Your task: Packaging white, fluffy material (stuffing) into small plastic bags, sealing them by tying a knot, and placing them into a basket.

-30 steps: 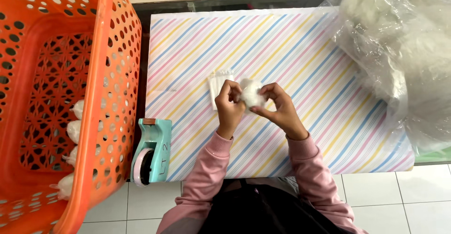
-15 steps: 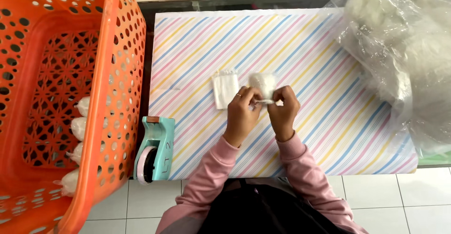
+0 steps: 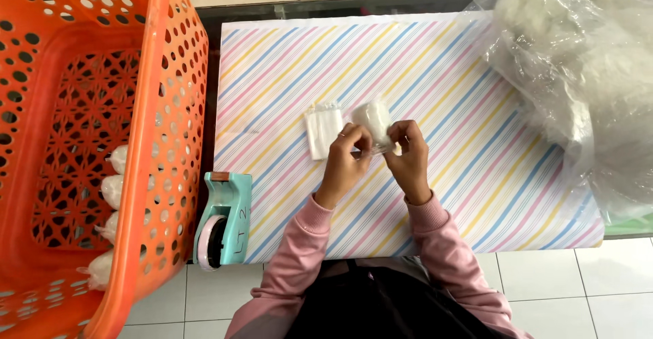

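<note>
Diagonal pastel stripes cover the surface (image 3: pixel 435 74), which takes up the middle of the view, with pale floor tiles below it. Both hands meet over the middle of the surface. The left hand (image 3: pixel 347 159) and the right hand (image 3: pixel 408 155) are each closed in a pinch on the lower end of a small clear bag of white filling (image 3: pixel 373 123), holding it just above the stripes; its rounded end points away from the person. Just left of the bag, lying flat on the surface, is a small stack of empty clear bags (image 3: pixel 323 129), close to the left fingertips but not touched. At the surface's near left corner sits a mint-green tape dispenser (image 3: pixel 223 222) with a pink roll. Left of the surface stands a large orange perforated basket (image 3: pixel 163 142), and several small filled white bags (image 3: pixel 112 193) lie in a row inside it. On the surface's far right side rests a big clear plastic sack of white fluff (image 3: pixel 578 80). Pink sleeves cover both forearms.
</note>
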